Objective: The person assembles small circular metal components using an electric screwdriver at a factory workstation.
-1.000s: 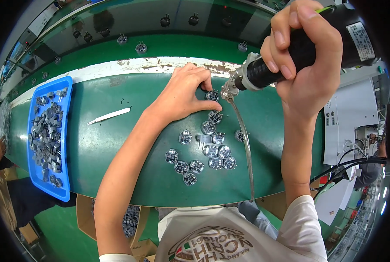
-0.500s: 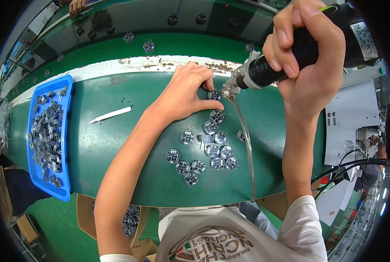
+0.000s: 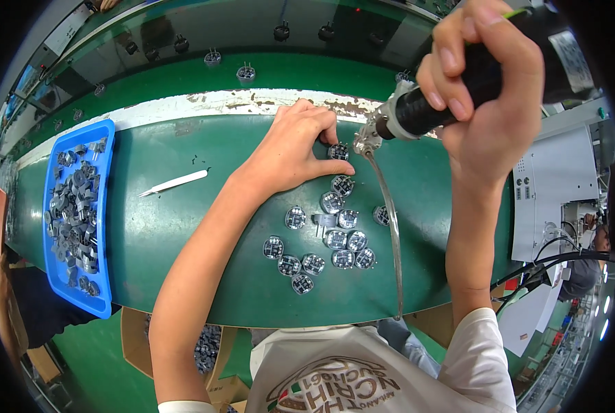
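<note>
My right hand grips a black handheld electric screwdriver, tilted down to the left. Its metal nozzle is beside a small round circuit-board part; whether they touch I cannot tell. A translucent tube hangs from the nozzle across the green tabletop. Thumb and forefinger of my left hand close round that part from both sides and keep it on the table. Toward me lie several like parts, grey-rimmed with boards facing up. One grey part lies on its side, its pins showing.
A blue tray heaped with grey parts is at the left. White tweezers lie beside dark bits. Beyond a chipped white ledge, several parts stand on a green belt. A white machine is at right; a cardboard box sits below the table.
The parts on the far belt have shifted right. The nozzle has moved slightly right, while my left hand stays put. At far left, another person now holds a brown flat thing.
</note>
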Available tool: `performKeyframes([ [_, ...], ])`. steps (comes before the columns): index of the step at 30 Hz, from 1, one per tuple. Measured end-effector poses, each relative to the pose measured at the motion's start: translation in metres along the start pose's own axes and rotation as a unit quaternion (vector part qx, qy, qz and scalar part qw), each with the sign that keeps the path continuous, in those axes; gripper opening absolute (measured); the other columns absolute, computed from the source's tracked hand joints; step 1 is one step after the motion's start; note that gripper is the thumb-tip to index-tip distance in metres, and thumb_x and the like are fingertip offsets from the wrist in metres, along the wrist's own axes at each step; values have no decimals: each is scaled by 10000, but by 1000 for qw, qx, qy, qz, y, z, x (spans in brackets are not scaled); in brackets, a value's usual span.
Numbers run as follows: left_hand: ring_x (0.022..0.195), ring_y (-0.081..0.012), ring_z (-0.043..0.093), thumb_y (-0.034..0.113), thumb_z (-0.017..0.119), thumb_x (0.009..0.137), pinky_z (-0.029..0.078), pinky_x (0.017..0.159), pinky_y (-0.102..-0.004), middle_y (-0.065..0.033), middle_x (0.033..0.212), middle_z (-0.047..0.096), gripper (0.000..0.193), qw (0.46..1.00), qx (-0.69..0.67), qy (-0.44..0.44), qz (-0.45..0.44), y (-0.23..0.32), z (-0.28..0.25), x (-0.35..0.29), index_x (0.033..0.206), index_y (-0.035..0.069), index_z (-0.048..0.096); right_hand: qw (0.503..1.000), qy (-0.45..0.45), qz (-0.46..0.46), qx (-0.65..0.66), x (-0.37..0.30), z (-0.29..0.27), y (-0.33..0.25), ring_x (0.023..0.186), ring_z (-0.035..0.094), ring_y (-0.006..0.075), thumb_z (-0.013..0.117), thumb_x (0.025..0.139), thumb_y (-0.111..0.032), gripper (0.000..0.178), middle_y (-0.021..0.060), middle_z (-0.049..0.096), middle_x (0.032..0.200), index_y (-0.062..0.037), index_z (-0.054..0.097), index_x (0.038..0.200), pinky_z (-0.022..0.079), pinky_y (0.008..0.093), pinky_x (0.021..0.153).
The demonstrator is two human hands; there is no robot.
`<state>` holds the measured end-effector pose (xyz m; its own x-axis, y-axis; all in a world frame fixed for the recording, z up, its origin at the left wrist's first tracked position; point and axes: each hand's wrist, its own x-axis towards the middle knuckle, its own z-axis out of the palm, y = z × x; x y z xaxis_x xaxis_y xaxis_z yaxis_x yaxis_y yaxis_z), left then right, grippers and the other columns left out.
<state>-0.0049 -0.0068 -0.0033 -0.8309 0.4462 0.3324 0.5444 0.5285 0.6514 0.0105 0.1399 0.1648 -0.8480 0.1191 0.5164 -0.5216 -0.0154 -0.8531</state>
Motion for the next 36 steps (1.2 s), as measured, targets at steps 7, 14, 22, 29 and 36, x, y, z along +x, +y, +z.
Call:
performKeyframes([
  [7,1058,-261,536,317,923,698,388,988,-397,-47,980,623,450,1000,-26,8,-9,17,-3,4,969,85,648,939,-269,-112,183,15,-59,1,460,351,66,400,1047,-180,242,124,507,836,28,518,1010,377,248,516],
  [14,928,-223,590,143,799,838,460,893,-370,-10,932,713,129,986,-143,65,54,0,-4,4,928,68,748,952,-223,-65,201,13,-54,-10,463,378,87,396,1030,-190,216,86,489,766,-6,485,962,382,267,506],
  [22,1070,-209,583,124,769,800,455,973,-366,-39,1095,681,226,980,-192,17,-41,2,-20,0,1019,68,761,980,-106,-66,152,18,-66,-28,447,331,96,440,1008,-177,198,58,451,718,-24,473,888,363,273,496],
  [29,1080,-253,550,236,874,722,433,1015,-401,-25,1091,631,342,994,-40,-72,67,-4,-20,-5,1014,100,763,969,-147,-99,170,24,-80,-21,439,352,88,458,1014,-193,220,99,500,811,12,507,952,385,261,497],
  [36,972,-249,554,381,910,694,408,900,-389,-24,954,621,403,1000,21,-6,14,19,-8,0,914,111,707,951,-230,-54,199,13,-65,-7,424,342,81,424,1030,-215,225,90,500,805,-10,502,981,383,264,484],
])
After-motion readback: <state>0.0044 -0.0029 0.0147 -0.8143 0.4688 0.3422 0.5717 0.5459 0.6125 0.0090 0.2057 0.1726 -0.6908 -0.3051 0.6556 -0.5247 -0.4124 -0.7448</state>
